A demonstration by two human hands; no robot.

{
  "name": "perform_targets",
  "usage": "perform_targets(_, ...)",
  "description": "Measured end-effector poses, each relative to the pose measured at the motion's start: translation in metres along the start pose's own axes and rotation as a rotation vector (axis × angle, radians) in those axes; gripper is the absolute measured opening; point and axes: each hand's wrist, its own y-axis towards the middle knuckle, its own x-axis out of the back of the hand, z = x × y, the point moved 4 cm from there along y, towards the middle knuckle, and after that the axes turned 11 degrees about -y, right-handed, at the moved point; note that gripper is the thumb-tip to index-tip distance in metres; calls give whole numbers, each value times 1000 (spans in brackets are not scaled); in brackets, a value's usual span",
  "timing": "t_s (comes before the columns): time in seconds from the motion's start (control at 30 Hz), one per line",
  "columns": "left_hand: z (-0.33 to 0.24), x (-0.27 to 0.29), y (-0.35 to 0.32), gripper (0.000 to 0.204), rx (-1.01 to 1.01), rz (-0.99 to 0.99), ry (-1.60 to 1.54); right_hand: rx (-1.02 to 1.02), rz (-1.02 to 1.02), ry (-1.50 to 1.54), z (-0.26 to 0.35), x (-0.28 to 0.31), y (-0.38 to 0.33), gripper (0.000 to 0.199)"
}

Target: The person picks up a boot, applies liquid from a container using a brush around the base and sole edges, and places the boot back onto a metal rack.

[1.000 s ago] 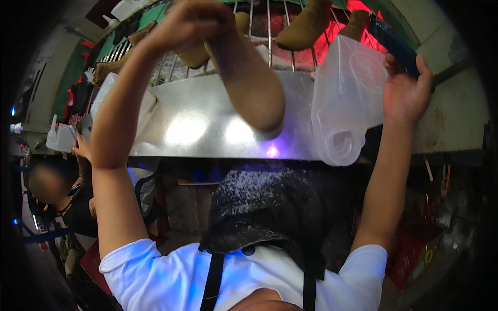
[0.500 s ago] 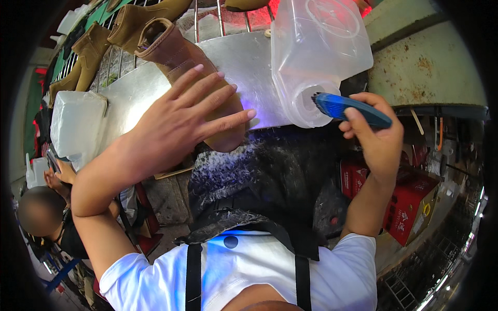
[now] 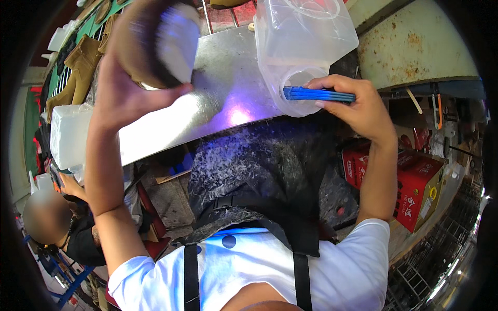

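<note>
In my left hand (image 3: 122, 98) is a brown boot (image 3: 139, 39), lifted off the metal bench top and turned so that its pale sole (image 3: 179, 44) shows. Motion blurs the boot, and my fingers are partly hidden behind it. My right hand (image 3: 358, 101) grips a blue-handled brush (image 3: 332, 95) between thumb and fingers. The brush's head reaches into the round mouth of a translucent plastic jug (image 3: 306, 44) lying on the bench, and its bristles barely show.
Bright light reflects off the metal bench (image 3: 218, 83). Tan boots (image 3: 78, 67) stand on a rack at the far left, behind a white translucent container (image 3: 70, 129). A person (image 3: 78, 241) sits at lower left. A red carton (image 3: 415, 192) is below right.
My left hand has gone from resting on the boot to lifting and turning it up to the left. The brush has moved left and down into the jug's mouth.
</note>
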Motion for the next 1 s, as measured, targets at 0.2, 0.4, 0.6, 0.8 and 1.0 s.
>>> perform_targets(0.2, 26, 10, -30, 87, 121, -101, -255, -353, 145, 273, -13, 11, 0, 20)
perform_targets(0.4, 35, 2, -52, 89, 263, 17, -6, -754, -223, 946, -24, -12, -28, 23)
perform_targets(0.6, -16, -22, -97, 68, 589, -304, -682, -583, -523, 851, -18, -42, -70, 27)
perform_targets(0.8, -5, -43, -168, 41, -104, -49, 357, -567, -326, 1568, 35, -146, -48, 33)
perform_targets(1.0, -1, -50, -189, 46, -230, -77, 409, -325, -379, 1764, 49, -204, 18, 33)
